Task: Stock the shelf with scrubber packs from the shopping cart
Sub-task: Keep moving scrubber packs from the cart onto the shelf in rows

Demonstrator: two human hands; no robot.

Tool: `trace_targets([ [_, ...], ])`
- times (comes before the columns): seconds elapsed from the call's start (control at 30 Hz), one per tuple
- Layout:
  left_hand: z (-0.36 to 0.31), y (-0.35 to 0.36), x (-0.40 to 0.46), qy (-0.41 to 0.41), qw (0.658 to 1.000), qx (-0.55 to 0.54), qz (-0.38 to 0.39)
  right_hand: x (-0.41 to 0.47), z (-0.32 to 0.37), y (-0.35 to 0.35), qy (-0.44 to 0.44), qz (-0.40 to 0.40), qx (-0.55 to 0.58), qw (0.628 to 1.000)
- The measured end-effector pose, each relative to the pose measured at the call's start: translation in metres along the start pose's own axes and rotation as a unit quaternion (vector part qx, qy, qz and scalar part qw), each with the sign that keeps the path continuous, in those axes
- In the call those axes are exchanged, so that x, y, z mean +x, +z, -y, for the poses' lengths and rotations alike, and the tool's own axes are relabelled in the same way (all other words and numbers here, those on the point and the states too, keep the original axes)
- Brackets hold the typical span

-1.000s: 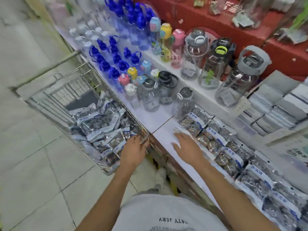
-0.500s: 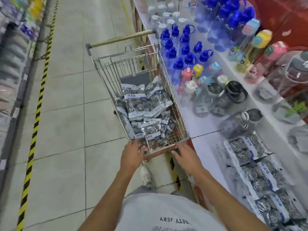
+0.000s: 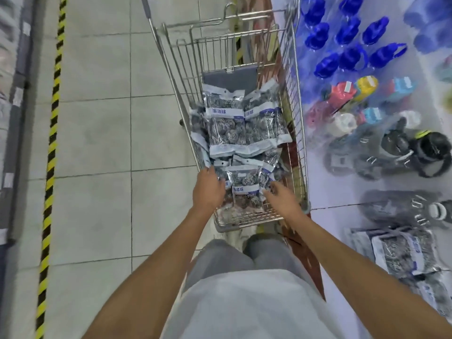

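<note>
Tiled floor (image 3: 97, 143) fills the left half of the frame, a yellow-black stripe (image 3: 52, 133) running down its left side. White shelf (image 3: 325, 167) takes the right edge, crowded with blue-capped bottles (image 3: 347, 42) at upper right, coloured bottles (image 3: 352, 94) below them, and dark-lidded jugs (image 3: 401, 148) at mid-right. Wire cart (image 3: 296, 99) stands centre frame, its right side close against the shelf. Scrubber packs (image 3: 234, 123) lie heaped in the cart's basket, most of them in the middle and near end; a few more packs (image 3: 401, 250) lie on the shelf at lower right, blurred. Both arms reach forward from bottom centre into the cart's near end. Left hand (image 3: 208, 189) rests against the left edge of the front pack (image 3: 245, 189), fingers together and curving onto it; a firm grip cannot be told. Right hand (image 3: 281, 195) is just right of that pack, fingers loosely spread, tips at its edge.
</note>
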State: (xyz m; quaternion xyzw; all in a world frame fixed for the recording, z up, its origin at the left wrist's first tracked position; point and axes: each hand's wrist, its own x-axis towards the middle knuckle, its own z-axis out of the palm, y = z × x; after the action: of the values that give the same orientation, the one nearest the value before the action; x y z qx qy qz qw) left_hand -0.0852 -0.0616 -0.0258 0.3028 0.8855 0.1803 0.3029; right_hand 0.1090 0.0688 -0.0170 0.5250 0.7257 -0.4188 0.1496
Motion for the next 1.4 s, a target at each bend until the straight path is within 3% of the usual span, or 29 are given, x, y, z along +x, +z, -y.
trace_targets([
  [0.43, -0.009, 0.051, 0.113, -0.210, 0.977, 0.039, 0.029, 0.158, -0.037, 0.047, 0.136, 0.102, 0.069, 0.983],
  [0.57, -0.004, 0.066, 0.120, -0.217, 0.976, -0.021, -0.008, 0.181, -0.040, 0.059, 0.159, 0.119, 0.103, 0.975],
  [0.7, 0.010, 0.074, 0.114, -0.222, 0.964, -0.125, -0.071, 0.202, -0.049, 0.075, 0.192, 0.082, 0.110, 0.972],
  [1.03, -0.006, 0.079, 0.116, -0.256, 0.962, -0.069, -0.063, 0.213, -0.055, 0.083, 0.157, 0.056, 0.128, 0.978],
  [1.27, -0.028, 0.060, 0.083, -0.251, 0.942, -0.183, -0.124, 0.193, -0.045, 0.077, 0.096, 0.034, 0.139, 0.985],
  [1.4, -0.032, 0.068, 0.052, -0.283, 0.915, -0.252, -0.140, 0.185, -0.035, 0.083, 0.117, 0.013, 0.151, 0.981],
])
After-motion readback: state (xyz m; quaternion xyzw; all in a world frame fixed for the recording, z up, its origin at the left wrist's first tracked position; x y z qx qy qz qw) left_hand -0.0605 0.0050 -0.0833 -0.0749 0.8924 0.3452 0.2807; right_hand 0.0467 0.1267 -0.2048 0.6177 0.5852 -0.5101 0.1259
